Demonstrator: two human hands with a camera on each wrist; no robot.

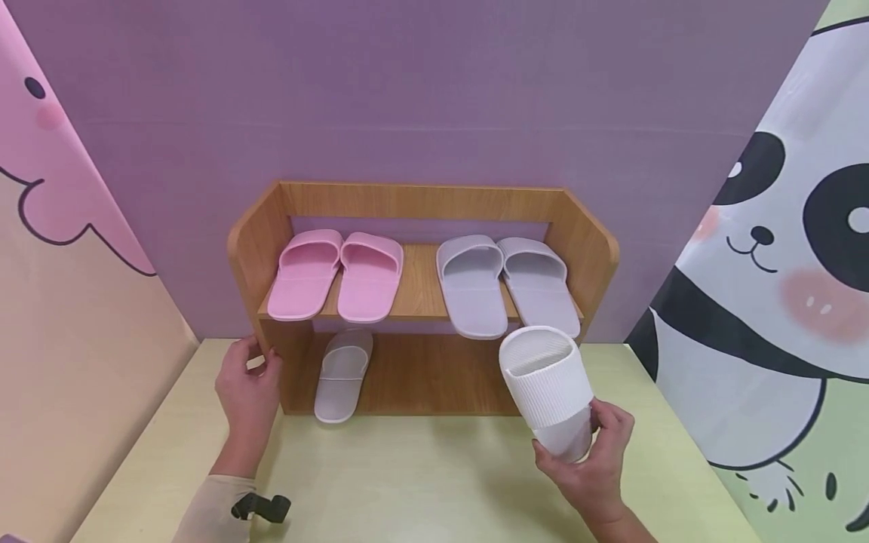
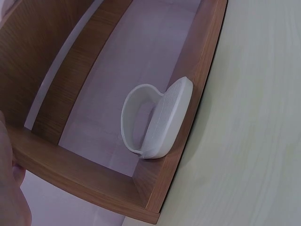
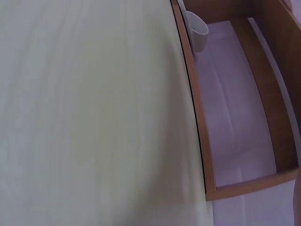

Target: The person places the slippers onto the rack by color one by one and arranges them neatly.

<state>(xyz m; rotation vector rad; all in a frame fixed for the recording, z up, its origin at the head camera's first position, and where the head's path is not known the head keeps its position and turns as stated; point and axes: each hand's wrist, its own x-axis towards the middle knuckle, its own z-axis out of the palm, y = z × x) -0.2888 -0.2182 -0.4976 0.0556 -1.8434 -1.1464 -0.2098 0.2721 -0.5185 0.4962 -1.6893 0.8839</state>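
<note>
In the head view, a white slipper (image 1: 546,381) with a ribbed strap is in my right hand (image 1: 597,460), thumb and fingers gripping its lower end. It is raised in front of the wooden shoe rack's (image 1: 421,200) right side and overlaps the upper shelf's edge. My left hand (image 1: 250,385) holds the front edge of the rack's left side panel. Another white slipper (image 1: 342,377) rests on the lower shelf at the left, its sole end past the front edge; the left wrist view shows this white slipper (image 2: 164,122) from the side.
On the upper shelf stand a pair of pink slippers (image 1: 370,279) at the left and a pair of pale grey-lilac slippers (image 1: 471,290) at the right. The rack is on a pale wood-grain table (image 1: 407,483) against a purple backdrop (image 1: 421,90). A panda-printed panel (image 1: 767,317) flanks the right.
</note>
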